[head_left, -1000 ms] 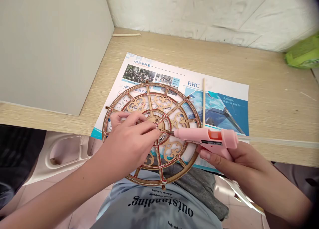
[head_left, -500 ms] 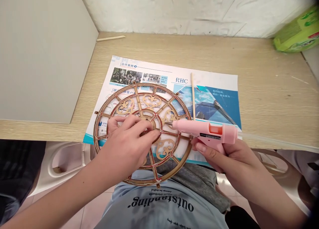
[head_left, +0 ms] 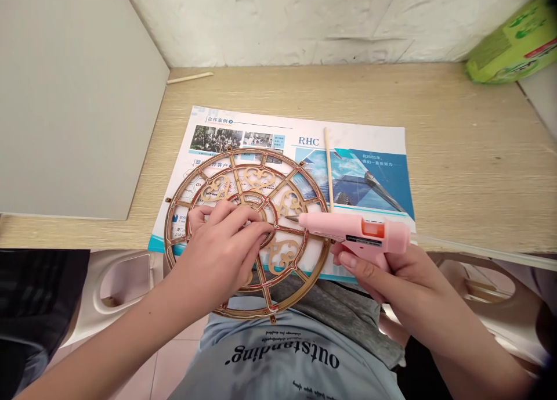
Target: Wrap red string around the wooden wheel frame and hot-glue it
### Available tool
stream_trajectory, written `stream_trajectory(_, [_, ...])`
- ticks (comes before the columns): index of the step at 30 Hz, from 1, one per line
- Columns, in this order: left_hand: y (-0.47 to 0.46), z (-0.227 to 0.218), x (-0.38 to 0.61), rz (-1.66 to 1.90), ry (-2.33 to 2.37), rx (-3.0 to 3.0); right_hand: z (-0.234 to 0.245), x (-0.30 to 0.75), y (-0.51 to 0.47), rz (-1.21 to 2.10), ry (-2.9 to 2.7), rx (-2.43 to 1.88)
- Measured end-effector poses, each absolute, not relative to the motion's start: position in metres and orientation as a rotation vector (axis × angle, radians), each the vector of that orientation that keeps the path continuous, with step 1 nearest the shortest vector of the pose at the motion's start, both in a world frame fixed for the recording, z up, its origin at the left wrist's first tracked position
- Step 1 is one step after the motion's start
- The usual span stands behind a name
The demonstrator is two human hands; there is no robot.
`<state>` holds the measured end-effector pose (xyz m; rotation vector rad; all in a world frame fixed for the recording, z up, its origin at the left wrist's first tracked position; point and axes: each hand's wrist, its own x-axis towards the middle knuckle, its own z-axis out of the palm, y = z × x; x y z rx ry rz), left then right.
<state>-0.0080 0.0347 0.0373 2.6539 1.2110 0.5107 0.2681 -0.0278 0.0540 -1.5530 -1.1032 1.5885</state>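
- Pale wood-grain desk (head_left: 470, 156) against a rough white wall (head_left: 278, 22), with a smooth grey panel (head_left: 73, 104) standing at its left and a green plastic packet (head_left: 509, 40) in the far right corner
- Glossy printed brochure sheet (head_left: 365, 179) lying flat on the desk, a thin wooden stick (head_left: 328, 168) on top of it, and a second stick (head_left: 189, 78) near the desk's back edge beside the panel
- Round laser-cut wooden wheel frame (head_left: 324, 260) with straight spokes, curly scrollwork and red lines along its ribs, its upper part over the sheet, its lower part past the desk's front edge above the lap
- Left hand (head_left: 217, 249) curled over the frame's inner ring, fingers (head_left: 256, 229) closed and pressing on it
- Right hand (head_left: 383, 278) with fingers wrapped round the grip of a pink hot glue gun (head_left: 383, 231)
- Gun's long axis nearly level, pointing left; its metal nozzle (head_left: 292, 218) sits just beside the left fingertips, over a spoke, contact unclear
- Translucent rod (head_left: 478, 248) running right from the gun's rear
- Pale blue T-shirt (head_left: 282, 359) printed "outstanding", seen upside down
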Motion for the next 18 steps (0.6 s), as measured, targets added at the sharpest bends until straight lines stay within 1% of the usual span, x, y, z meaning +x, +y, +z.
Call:
stream_trajectory(6, [0.034, 0.037, -0.008, 0.445, 1.180, 2.786, 0.042, 0.271, -0.042, 1.804, -1.031, -1.428])
stream_trajectory(12, [0.032, 0.041, -0.008, 0.400, 1.177, 2.847, 0.030, 0.270, -0.047, 1.768, -1.033, -1.460])
stream_trajectory(18, [0.034, 0.041, -0.012, 0.496, 1.134, 2.815, 0.039, 0.265, -0.043, 1.815, -1.004, -1.459])
